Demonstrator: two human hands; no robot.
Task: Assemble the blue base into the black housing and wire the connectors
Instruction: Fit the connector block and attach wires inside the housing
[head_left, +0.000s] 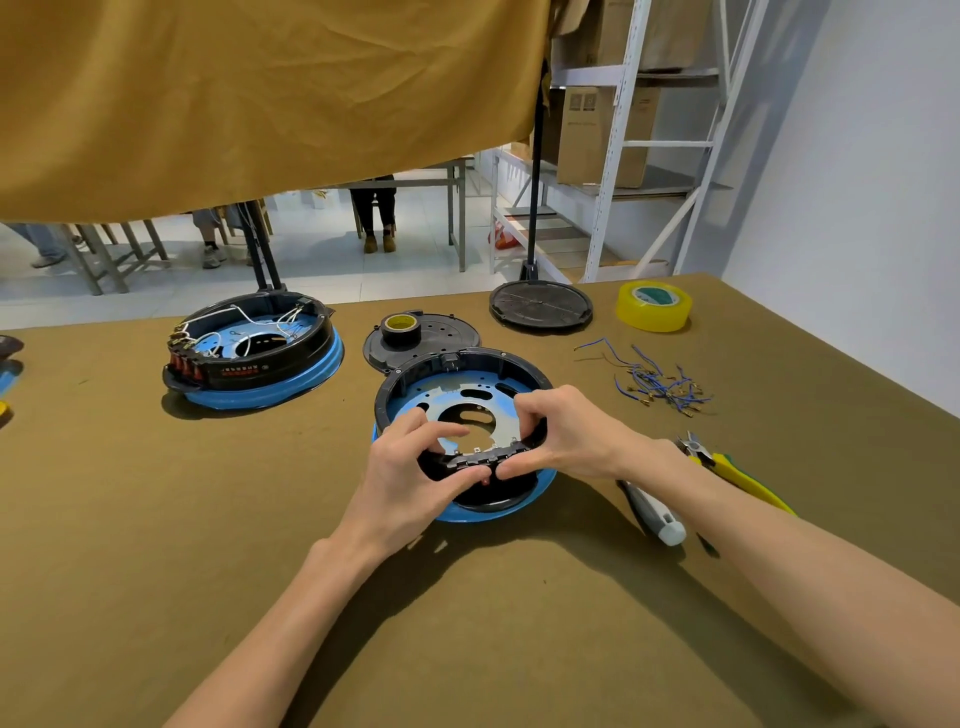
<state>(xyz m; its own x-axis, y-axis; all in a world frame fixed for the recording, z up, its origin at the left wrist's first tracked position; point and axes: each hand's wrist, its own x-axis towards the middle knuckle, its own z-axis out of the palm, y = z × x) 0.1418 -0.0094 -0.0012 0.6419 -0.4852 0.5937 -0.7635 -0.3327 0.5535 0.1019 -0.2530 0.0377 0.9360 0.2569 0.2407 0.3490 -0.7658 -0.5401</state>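
In the middle of the brown table (156, 519) sits the black housing (410, 374) with the blue base (498, 512) under it. The left hand (415, 478) and the right hand (566, 436) both curl their fingers round the housing's near edge, thumbs almost touching. Blue wires (660, 384) lie to the right. A wired housing (254, 348) sits far left.

I'm in a workshop: metal shelving (618, 156) stacked with cardboard boxes (597, 135) stands behind my cloth-covered tabletop (156, 519), with cutters (727, 467) and loose wires (660, 384) near its right edge.
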